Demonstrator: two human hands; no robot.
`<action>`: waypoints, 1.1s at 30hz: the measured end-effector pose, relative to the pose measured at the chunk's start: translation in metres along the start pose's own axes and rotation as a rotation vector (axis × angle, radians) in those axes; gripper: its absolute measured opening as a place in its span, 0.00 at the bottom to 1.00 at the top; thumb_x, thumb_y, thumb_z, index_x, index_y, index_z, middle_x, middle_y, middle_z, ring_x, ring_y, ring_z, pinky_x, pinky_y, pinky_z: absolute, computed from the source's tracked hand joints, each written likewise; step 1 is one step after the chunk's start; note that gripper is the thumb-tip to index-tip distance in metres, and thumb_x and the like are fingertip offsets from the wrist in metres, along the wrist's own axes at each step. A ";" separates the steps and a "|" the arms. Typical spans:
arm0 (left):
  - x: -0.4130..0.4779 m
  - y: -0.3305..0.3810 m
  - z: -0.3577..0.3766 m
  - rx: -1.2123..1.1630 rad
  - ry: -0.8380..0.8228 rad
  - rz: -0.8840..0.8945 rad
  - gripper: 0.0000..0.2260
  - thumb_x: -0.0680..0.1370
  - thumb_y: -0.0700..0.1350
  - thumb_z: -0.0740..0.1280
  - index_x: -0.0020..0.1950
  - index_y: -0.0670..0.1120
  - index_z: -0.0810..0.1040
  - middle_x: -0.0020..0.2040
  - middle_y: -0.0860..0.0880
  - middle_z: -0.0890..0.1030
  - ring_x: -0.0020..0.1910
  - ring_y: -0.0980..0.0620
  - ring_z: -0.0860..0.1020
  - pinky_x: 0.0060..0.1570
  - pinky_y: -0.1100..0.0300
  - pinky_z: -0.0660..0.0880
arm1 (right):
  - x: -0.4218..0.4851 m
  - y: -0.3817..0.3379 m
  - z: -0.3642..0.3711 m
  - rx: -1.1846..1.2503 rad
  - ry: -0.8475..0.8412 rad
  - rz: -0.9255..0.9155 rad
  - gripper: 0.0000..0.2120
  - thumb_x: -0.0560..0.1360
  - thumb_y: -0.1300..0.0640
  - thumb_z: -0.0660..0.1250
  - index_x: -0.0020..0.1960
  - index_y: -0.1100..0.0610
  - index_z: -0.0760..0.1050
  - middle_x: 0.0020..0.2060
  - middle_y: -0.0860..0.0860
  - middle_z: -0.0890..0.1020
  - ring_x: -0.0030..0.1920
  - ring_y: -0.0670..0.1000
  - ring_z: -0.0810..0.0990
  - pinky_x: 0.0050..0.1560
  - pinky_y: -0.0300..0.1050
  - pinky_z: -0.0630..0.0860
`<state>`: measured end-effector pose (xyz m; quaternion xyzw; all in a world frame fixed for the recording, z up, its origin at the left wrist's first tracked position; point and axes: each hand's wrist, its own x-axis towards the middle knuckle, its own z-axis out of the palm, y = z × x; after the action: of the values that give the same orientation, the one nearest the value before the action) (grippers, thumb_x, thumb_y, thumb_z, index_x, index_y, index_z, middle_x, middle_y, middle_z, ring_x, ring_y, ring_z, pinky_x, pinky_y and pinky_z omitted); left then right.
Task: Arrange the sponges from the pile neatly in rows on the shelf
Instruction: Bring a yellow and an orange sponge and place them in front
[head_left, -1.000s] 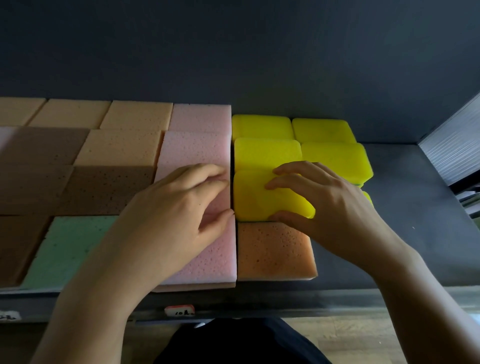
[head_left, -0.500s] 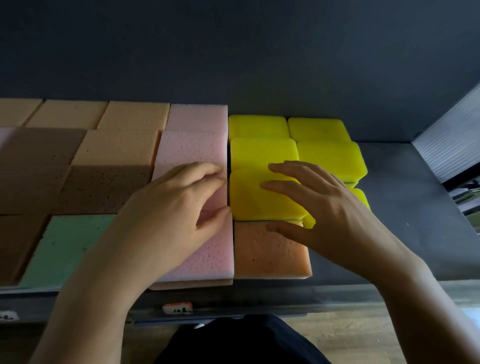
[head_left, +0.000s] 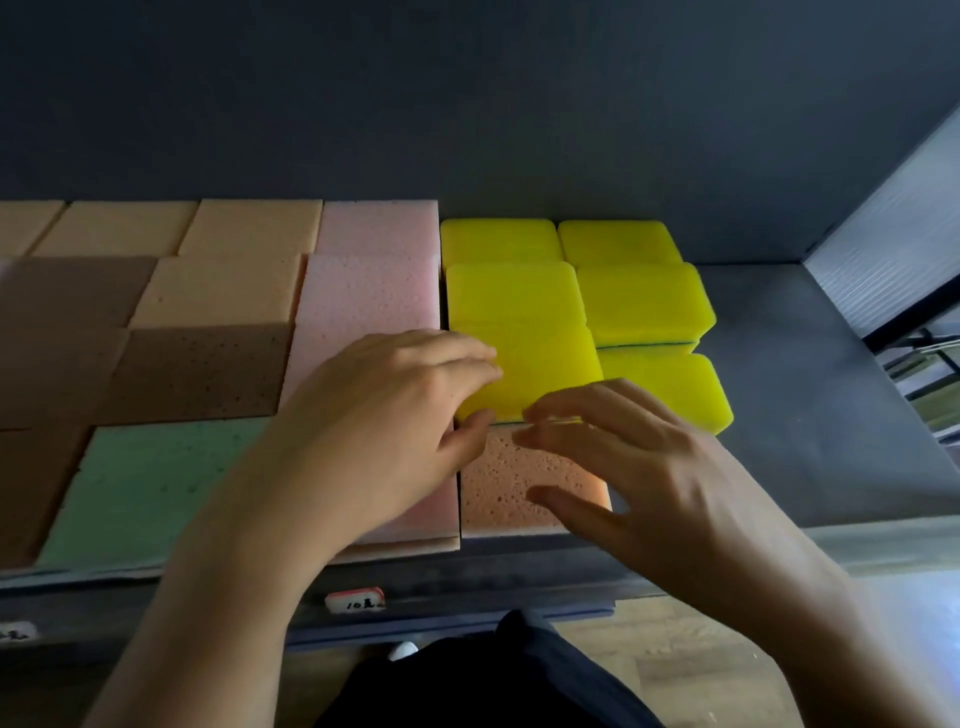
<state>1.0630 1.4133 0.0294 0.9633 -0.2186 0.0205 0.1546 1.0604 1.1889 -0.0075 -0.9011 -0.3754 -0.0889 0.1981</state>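
Sponges lie in rows on a dark shelf (head_left: 810, 415). Several yellow sponges form a block at the middle right. My left hand (head_left: 384, 415) lies with its fingers flat on the left edge of the nearest yellow sponge (head_left: 545, 364), and its thumb touches that sponge's front edge. Blurred, my right hand (head_left: 654, 467) hovers with spread fingers over the orange sponge (head_left: 493, 493) in front of the yellow one and holds nothing. Another yellow sponge (head_left: 675, 389) sits lower, to the right.
Pink sponges (head_left: 369, 301) run in a column left of the yellow block. Tan (head_left: 223, 291), brown (head_left: 202, 369) and green (head_left: 156, 478) sponges fill the shelf's left. A price label (head_left: 356, 598) sits on the front lip. A grey side panel (head_left: 893, 260) bounds the right.
My left hand slid right, off the pink sponge and onto the yellow one. My right hand let go of that yellow sponge and pulled back toward me, above the orange sponge.
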 end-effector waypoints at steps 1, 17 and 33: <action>0.001 0.000 0.001 -0.008 -0.008 0.003 0.18 0.75 0.51 0.61 0.61 0.49 0.81 0.64 0.53 0.79 0.56 0.54 0.79 0.57 0.54 0.74 | -0.002 -0.002 0.002 0.012 -0.010 -0.005 0.14 0.75 0.49 0.72 0.59 0.53 0.80 0.59 0.47 0.79 0.58 0.50 0.77 0.49 0.48 0.78; 0.002 0.003 0.001 -0.017 -0.027 -0.022 0.16 0.77 0.48 0.63 0.62 0.52 0.81 0.68 0.55 0.75 0.58 0.54 0.77 0.58 0.53 0.75 | -0.012 -0.009 0.012 0.059 -0.074 -0.030 0.09 0.78 0.51 0.66 0.56 0.50 0.82 0.56 0.45 0.80 0.55 0.53 0.78 0.48 0.47 0.77; -0.014 0.011 -0.007 0.057 0.160 -0.069 0.13 0.77 0.45 0.64 0.59 0.47 0.82 0.64 0.50 0.78 0.63 0.51 0.75 0.63 0.49 0.73 | 0.004 0.005 -0.013 0.126 0.060 -0.085 0.10 0.78 0.50 0.69 0.56 0.52 0.82 0.58 0.46 0.80 0.57 0.51 0.77 0.51 0.48 0.76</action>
<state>1.0458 1.4118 0.0379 0.9696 -0.1714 0.0982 0.1447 1.0668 1.1823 0.0040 -0.8669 -0.4123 -0.1004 0.2616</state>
